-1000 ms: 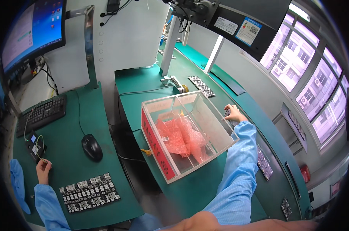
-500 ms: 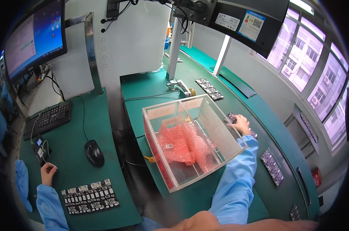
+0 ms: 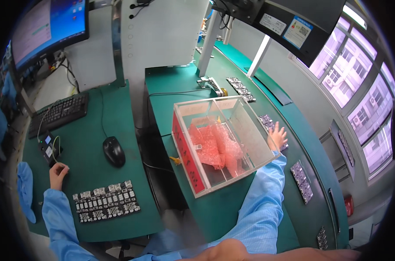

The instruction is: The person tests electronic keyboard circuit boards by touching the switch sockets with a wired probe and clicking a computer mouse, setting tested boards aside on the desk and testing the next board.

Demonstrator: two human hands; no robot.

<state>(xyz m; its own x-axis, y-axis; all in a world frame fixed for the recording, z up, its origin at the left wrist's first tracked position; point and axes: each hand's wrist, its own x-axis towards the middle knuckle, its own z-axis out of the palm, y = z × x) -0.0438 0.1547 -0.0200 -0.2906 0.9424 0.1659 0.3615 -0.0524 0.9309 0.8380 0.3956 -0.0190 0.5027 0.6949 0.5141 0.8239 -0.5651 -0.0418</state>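
While the right grip (image 3: 276,139) is spread wide, clasping nothing, it covers the middle of a circuit board strip (image 3: 266,121), so that part cannot be made out, nor whether the hand touches it. The strip looks narrow and dark, speckled with pale, closely packed parts. It lies on the right bench (image 3: 308,217), its larger visible piece on the hand's far side and a small corner showing to the near right. The left grip (image 3: 57,176) is curled beside a thin cable (image 3: 58,143) on a small black device (image 3: 50,149); whether it pinches the cable cannot be told. Just left of the strip stands a clear-walled box (image 3: 249,118) holding pink bubble wrap (image 3: 212,145). A wide board panel (image 3: 107,203) lies on the left bench (image 3: 86,163), near a black mouse (image 3: 114,151).
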